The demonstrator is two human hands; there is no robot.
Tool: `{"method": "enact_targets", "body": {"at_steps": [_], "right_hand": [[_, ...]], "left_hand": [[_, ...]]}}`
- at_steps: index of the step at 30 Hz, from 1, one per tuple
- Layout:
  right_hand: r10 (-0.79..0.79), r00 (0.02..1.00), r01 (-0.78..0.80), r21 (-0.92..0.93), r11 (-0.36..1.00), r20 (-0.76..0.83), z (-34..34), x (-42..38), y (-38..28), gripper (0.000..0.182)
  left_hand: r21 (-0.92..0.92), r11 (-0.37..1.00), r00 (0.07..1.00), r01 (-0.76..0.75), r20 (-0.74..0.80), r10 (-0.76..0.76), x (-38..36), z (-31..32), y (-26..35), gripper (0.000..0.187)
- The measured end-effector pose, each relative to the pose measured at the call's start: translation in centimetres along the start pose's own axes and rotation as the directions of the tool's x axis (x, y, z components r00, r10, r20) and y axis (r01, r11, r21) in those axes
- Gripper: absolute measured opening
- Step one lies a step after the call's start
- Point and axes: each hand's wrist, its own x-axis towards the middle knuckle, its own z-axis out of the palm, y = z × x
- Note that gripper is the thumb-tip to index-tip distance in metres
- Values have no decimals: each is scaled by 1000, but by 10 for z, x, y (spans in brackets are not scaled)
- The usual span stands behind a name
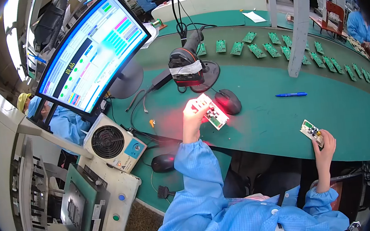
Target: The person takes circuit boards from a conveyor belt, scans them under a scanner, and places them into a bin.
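Observation:
My left hand is closed on a small circuit board, lit red beneath the barcode scanner on its stand. A black computer mouse lies just right of that board. Over at the right edge of the green tabletop, my right hand pinches a second circuit board with black and yellow parts on it. A blue pen lies on the mat above my right hand.
Several green circuit boards lie in rows across the back. A monitor stands left, above an ionizer fan. A second mouse sits below. A grey post rises behind the table. Co-workers in blue sit nearby.

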Motion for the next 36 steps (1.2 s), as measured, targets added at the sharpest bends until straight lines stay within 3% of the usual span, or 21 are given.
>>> {"method": "enact_targets", "body": {"at_steps": [6, 10, 12, 14, 15, 17, 18, 20, 21, 23, 26, 28, 30, 31, 32, 33, 35, 36], "right_hand": [[24, 1000, -24, 38, 999, -3, 3, -3, 3, 38], [31, 998, -27, 76, 997, -60, 4, -4, -2, 39], [48, 989, -30, 124, 992, -141, 1, 3, -13, 32], [227, 974, -200, 582, 788, 27, -3, 14, -25, 25], [284, 958, -245, 651, 719, 46, -7, 24, -37, 16], [325, 938, -273, 835, 477, 121, 11, 41, -41, 28], [304, 939, -279, 875, 396, 161, 17, 54, -46, 32], [288, 913, -359, 903, 235, 288, 23, 86, -62, 38], [288, 881, -429, 890, 153, 375, 28, 103, -70, 40], [276, 878, -423, 904, 61, 392, 58, 130, -77, 42], [333, 866, -424, 901, 90, 374, 105, 148, -79, 43], [291, 895, -390, 910, 142, 338, 124, 152, -84, 43], [328, 889, -392, 902, 183, 320, 124, 151, -91, 39], [236, 952, -269, 904, 332, 197, 125, 148, -89, 34], [126, 989, -131, 874, 468, 81, 126, 146, -88, 29], [165, 983, -149, 867, 475, 78, 129, 146, -89, 29], [-7, 963, 212, 741, 637, -269, 132, 146, -92, 18], [-11, 979, 160, 734, 660, -204, 129, 143, -92, 18]], "left_hand": [[-64, 994, 995, -88, 33, 90, 5, -6, -12, 27], [52, 998, 999, 30, 7, -31, -7, 8, 2, 30], [-7, 995, 992, 101, 83, -100, -8, 23, 1, 33], [-93, 995, 969, 31, 248, -7, 0, 39, -12, 40], [-108, 993, 961, 55, 277, -23, 2, 52, -15, 40], [-104, 990, 935, 92, 352, -50, 2, 85, 0, 42], [-84, 991, 914, 101, 401, -59, 9, 101, 7, 43], [130, 973, 864, -190, 493, 103, 44, 127, 9, 35], [178, 960, 862, -215, 496, 101, 64, 140, 13, 33], [290, 924, 866, -251, 493, 81, 110, 157, 24, 29], [387, 898, 929, -209, 364, 59, 185, 171, 36, 30], [448, 835, 915, -321, 374, 151, 256, 168, 21, 41], [683, 668, 955, -295, 236, 179, 287, 180, 21, 48], [801, 584, 990, -130, 140, 27, 290, 187, 25, 54], [850, 503, 988, -155, 134, 78, 312, 191, 15, 53], [885, 435, 986, -164, 155, 57, 339, 192, 4, 54], [944, 180, 957, -278, 255, 141, 416, 187, -36, 61], [922, 147, 928, -359, 337, 160, 440, 187, -49, 64]]}}
